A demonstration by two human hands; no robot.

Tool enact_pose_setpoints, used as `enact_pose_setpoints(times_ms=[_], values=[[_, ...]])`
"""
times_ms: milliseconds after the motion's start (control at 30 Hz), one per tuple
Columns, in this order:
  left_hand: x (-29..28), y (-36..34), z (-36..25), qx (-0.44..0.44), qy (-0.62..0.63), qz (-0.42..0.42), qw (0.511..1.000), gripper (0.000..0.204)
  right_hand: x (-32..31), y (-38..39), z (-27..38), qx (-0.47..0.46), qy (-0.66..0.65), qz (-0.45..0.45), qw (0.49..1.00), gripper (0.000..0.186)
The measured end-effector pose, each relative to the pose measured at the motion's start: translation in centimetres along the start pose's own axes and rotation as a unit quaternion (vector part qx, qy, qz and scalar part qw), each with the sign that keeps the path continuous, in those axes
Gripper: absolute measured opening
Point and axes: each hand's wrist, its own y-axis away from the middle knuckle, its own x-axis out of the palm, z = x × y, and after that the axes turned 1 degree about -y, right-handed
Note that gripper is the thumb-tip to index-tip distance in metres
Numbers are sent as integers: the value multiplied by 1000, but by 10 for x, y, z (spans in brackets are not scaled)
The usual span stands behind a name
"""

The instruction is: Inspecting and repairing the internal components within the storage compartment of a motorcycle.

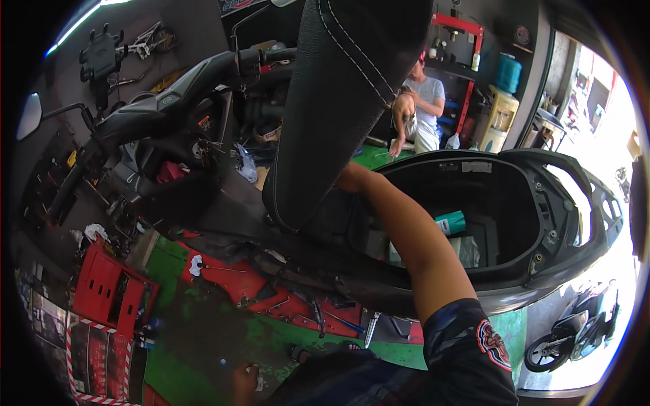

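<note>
The black scooter seat [338, 101], with white stitching, stands raised on its front end. My right hand [351, 177] reaches in at the seat's underside, near the front of the storage box; the seat hides its fingers. Below the arm lies the open under-seat storage box [501, 203]. In it are a teal cylindrical container [451, 222] and a clear plastic packet [466, 252]. Low in the picture, away from the scooter, my left hand [245, 384] hangs with its fingers around a small white crumpled thing, perhaps cloth or paper.
Tools lie on a red mat [271, 298] beside the scooter. A red tool cabinet [112, 291] stands at left. A seated person [426, 101] is beyond the scooter, near a water dispenser [502, 118]. Another motorcycle [575, 331] is parked at right.
</note>
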Motion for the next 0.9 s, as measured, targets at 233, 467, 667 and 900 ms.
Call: enact_pose_setpoints(times_ms=[233,467,667,900], values=[[12,3,0,-28,25,18,999,27,29,-16,-68,-141,53,-80,985,38],[26,4,36,-13,16,13,1000,27,46,-37,-94,-190,95,-111,971,38],[19,13,17,-111,12,35,993,28,46,-32,-78,-186,86,-103,973,41],[24,11,14,-88,42,34,995,27,52,-38,-108,-201,132,-129,962,46]])
